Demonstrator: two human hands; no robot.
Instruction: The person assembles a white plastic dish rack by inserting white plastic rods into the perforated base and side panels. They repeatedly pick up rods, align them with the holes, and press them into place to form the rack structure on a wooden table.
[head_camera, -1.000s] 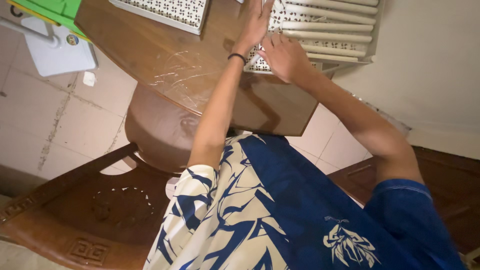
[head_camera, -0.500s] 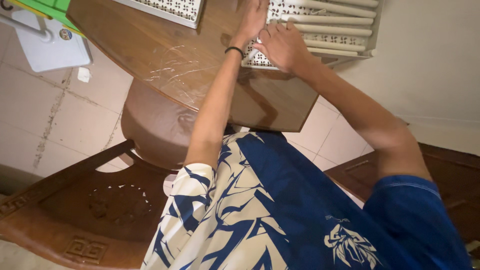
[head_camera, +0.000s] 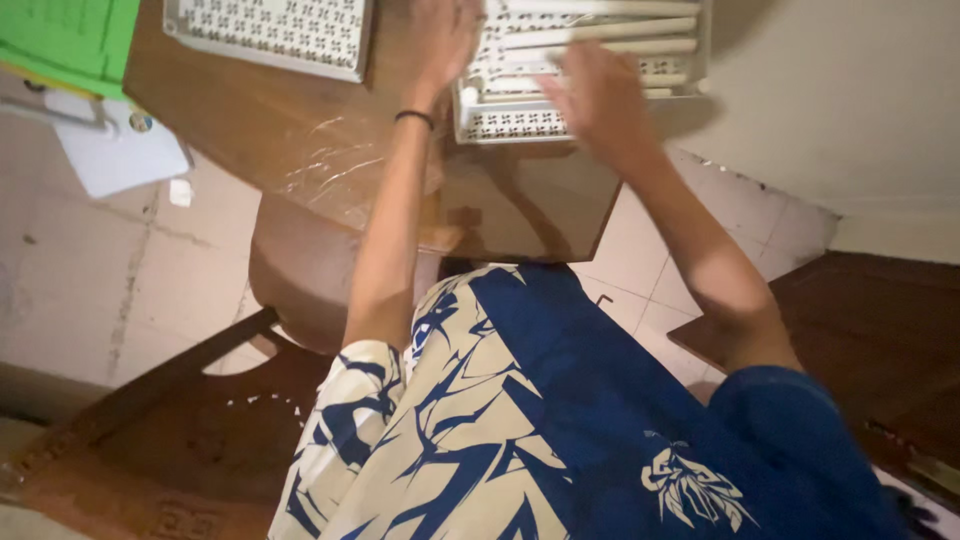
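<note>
A white perforated tray (head_camera: 515, 125) sits at the near corner of a brown wooden table (head_camera: 320, 140), with several white rods (head_camera: 610, 28) lying across it. My left hand (head_camera: 445, 40), with a black band (head_camera: 413, 118) on the wrist, rests at the tray's left rim, its fingers cut off at the top of the view. Over the tray's near right part is my right hand (head_camera: 597, 95), on or just above the rods. Motion blur hides both hands' fingers. A second white perforated panel (head_camera: 270, 30) lies flat to the left.
A green folder (head_camera: 70, 40) overhangs the table's left end above a white object (head_camera: 120, 150) on the tiled floor. I sit on a carved wooden chair (head_camera: 170, 430). Dark wooden furniture (head_camera: 880, 330) stands on the right.
The view has swung and blurred. My right hand has slid from the tray's near left corner to its right part. The left hand stays at the tray's left side.
</note>
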